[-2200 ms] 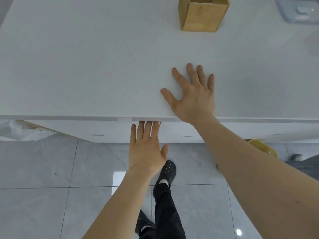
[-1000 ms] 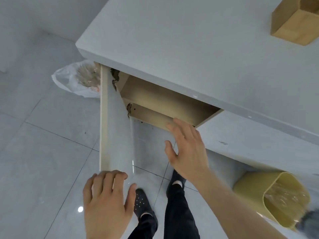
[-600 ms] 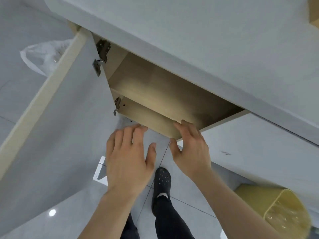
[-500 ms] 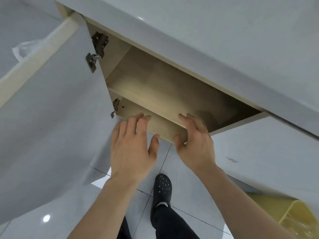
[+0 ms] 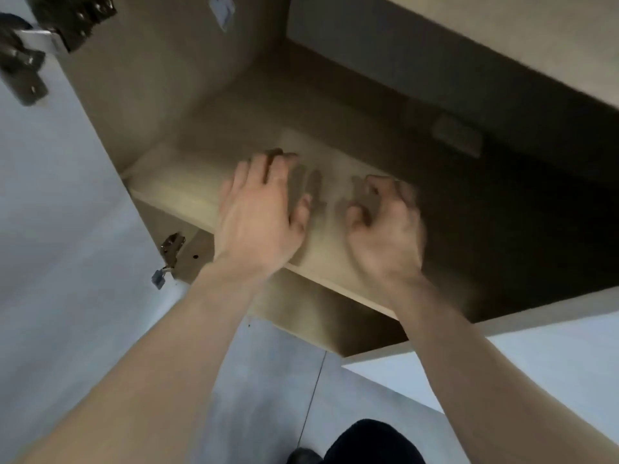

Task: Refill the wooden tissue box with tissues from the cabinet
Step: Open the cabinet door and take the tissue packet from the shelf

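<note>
Head view — both hands reach over the cabinet shelf (image 5: 187, 192). The left hand (image 5: 258, 216) lies spread, empty. The right hand (image 5: 382, 226) curls loosely — blurred, seemingly empty.

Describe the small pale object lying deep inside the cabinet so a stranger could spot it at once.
Start at the open cabinet and follow its upper shelf, where the left hand and right hand reach in. Beyond the right hand, in the dark back right corner, lies a small flat rectangular pack, blurred. It is the only loose item on the shelf.
</note>
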Demonstrator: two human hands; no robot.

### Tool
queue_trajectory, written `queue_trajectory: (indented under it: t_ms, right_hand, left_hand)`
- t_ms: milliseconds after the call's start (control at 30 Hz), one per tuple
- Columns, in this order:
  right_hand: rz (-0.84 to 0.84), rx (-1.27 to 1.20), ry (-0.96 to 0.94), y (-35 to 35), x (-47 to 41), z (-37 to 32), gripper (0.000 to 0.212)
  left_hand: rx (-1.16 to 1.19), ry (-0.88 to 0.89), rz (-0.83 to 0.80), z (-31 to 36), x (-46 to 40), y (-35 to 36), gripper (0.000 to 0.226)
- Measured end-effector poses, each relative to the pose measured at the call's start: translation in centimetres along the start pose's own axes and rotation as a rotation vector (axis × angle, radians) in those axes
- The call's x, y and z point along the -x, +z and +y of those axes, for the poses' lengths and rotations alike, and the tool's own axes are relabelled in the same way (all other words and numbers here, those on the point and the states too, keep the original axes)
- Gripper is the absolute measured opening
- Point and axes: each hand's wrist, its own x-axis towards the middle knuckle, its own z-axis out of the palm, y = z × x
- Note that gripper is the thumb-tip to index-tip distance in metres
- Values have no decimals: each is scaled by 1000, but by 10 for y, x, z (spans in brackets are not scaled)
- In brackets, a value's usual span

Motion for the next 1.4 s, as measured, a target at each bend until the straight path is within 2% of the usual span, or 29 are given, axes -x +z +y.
queue_trajectory:
  t_ms: [133,233,467,567,700,900,1000,1200,1400]
  right_hand:
    - [40,39,45,18,-27,3,36]
    - [63,87,89,22,-42,5,41]
    - [16,190,258,35,-107,18,58]
    - [64,177,252,44,-136,35,55]
    - [112,182,243,50,-179,52,63]
    - [-88,336,259,51,-220,65,81]
    - [-145,311,285,60,-226,66,74]
    - [-15,343,112,72,-206,42,42]
    - [58,363,-6,74,-185,9,32]
  left_hand:
    - [-5,48,63,-3,-29,20,50]
    - [-3,81,104,-1,-45,29,50]
    - [-33,200,55,14,-83,55,60]
    - [-49,235,42,14,-89,61,63]
    - [-50,278,8,14,-91,60,67]
    - [-49,290,-11,12,-95,64,72]
    - [-56,292,-17,12,-93,63,72]
    - [-87,212,-154,10,-97,73,73]
    - [-120,172,-232,11,-101,75,78]
